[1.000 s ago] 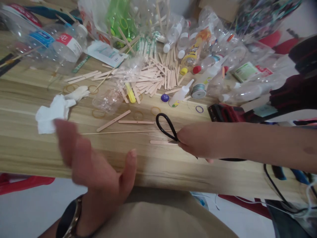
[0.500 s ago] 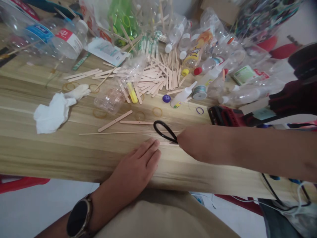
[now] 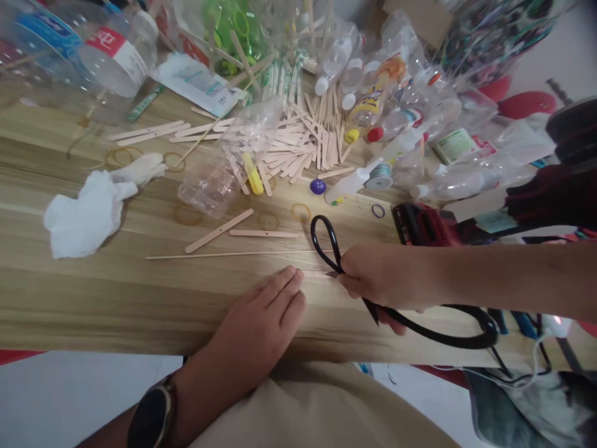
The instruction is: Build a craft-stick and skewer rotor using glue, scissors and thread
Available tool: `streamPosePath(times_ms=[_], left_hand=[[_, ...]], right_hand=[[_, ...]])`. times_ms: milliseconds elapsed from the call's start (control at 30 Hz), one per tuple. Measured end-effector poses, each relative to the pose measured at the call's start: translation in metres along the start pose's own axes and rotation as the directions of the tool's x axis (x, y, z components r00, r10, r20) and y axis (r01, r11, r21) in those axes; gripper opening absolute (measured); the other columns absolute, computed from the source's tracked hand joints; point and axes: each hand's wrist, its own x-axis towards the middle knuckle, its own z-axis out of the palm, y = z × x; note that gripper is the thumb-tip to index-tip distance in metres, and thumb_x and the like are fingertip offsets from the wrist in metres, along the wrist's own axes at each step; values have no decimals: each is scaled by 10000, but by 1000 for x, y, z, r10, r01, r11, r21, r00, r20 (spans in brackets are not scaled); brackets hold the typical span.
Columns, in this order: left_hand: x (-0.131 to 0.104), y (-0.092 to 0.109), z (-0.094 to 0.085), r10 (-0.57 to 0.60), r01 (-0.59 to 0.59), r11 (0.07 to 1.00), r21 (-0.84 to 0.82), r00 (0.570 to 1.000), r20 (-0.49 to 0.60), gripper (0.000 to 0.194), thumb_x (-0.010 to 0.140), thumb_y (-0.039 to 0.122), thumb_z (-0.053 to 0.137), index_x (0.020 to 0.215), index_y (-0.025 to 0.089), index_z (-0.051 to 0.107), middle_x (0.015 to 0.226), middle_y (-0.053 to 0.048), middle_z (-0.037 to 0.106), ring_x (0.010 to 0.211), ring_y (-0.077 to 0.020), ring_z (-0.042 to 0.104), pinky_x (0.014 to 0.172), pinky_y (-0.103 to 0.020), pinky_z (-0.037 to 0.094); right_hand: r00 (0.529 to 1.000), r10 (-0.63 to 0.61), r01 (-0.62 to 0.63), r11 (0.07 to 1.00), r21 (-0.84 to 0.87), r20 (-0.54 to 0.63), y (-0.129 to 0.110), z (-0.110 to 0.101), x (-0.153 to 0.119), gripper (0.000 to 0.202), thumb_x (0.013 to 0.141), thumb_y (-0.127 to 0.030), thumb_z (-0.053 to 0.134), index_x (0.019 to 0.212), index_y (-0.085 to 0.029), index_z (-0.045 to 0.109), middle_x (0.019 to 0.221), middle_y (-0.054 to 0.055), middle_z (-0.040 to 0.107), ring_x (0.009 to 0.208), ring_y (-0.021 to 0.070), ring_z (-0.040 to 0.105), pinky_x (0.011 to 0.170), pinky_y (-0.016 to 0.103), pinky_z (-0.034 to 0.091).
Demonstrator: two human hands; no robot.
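Note:
My left hand lies flat on the table, fingers stretched out, the fingertips resting on one end of a pale craft stick. In my right hand is a pair of scissors with large black handle loops, gripped around its middle with the handles spread wide. A blade point meets the stick's right end. Just beyond the hands lies a thin bamboo skewer. Behind it are two craft sticks with small dark holes, one slanted and one level.
A clear plastic bottle, a yellow cutter and a glue bottle lie farther back. Piled craft sticks and more bottles fill the rear. White tissue sits left; a red-black power tool is at right.
My right hand has turned, bringing its fingers and the scissors' second loop into view. The scissors' first loop has swung more upright. My left hand stays on the stick.

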Motion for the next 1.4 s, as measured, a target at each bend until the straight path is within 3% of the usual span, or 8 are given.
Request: streamPosePath(times_ms=[200, 333, 433, 633, 700, 900, 1200, 1400], left_hand=[[1, 0, -4, -11, 10, 1000, -11, 1000, -11, 219, 957, 128, 450, 1078, 72, 624, 1130, -136, 712, 1213, -288, 588, 1002, -386, 516], [2, 0, -2, -4, 5, 1000, 11, 998, -56, 231, 970, 135, 420, 1046, 78, 631, 1223, -162, 675, 1209, -281, 594, 1004, -382, 511], [2, 0, -1, 4, -3, 1000, 21, 997, -81, 253, 975, 129, 392, 1031, 79, 633, 1214, -167, 680, 1197, -280, 603, 997, -377, 513], [3, 0, -3, 4, -3, 1000, 9, 998, -68, 258, 973, 115, 379, 1007, 84, 633, 1072, -138, 728, 1172, -272, 619, 985, -364, 517], [4, 0, -3, -1, 2, 1000, 9, 998, -64, 251, 969, 110, 384, 990, 88, 632, 1032, -130, 735, 1162, -271, 625, 979, -362, 521], [2, 0, -2, 11, -10, 1000, 12, 997, -77, 250, 971, 124, 380, 950, 98, 628, 1215, -177, 676, 1204, -279, 598, 986, -379, 519], [4, 0, -5, -3, 3, 1000, 0, 997, -74, 226, 957, 96, 403, 963, 90, 629, 1149, -169, 707, 1191, -284, 611, 989, -378, 524], [3, 0, -3, 11, -10, 1000, 13, 997, -70, 270, 971, 121, 369, 918, 101, 633, 1206, -174, 683, 1189, -283, 611, 978, -375, 529]], right_hand=[[984, -47, 21, 988, -152, -170, 11, 8, 2, 268, 804, 66, 491, 945, -80, 667, 889, 202, 723, 806, 252, 696, 566, 260, 352], [999, -35, 38, 993, 108, -30, 16, 5, 3, 257, 895, -54, 406, 768, -115, 620, 710, 90, 716, 568, 145, 657, 508, 208, 386], [991, 40, -84, 922, 377, 125, 16, 6, 6, 337, 957, -164, 282, 831, -131, 592, 568, 21, 663, 397, 114, 563, 416, 197, 393], [973, -55, 1, 972, -236, -224, 10, 18, 8, 207, 751, 40, 542, 816, -125, 648, 687, 138, 702, 667, 248, 690, 520, 267, 366], [973, 5, -30, 994, -106, -230, 9, 19, 7, 252, 750, 70, 513, 825, -130, 647, 739, 152, 712, 714, 255, 699, 543, 269, 379], [994, 74, -98, 909, 406, 76, 10, 15, 9, 328, 940, -152, 266, 903, -152, 591, 578, 19, 688, 443, 146, 625, 371, 196, 375], [969, 7, -31, 995, -94, -249, 14, 30, 6, 312, 778, 57, 464, 942, -137, 645, 756, 154, 707, 681, 266, 678, 541, 292, 351], [995, 90, -96, 929, 356, 34, 9, 14, 10, 277, 921, -154, 306, 839, -178, 570, 513, -7, 631, 411, 144, 575, 417, 216, 400]])
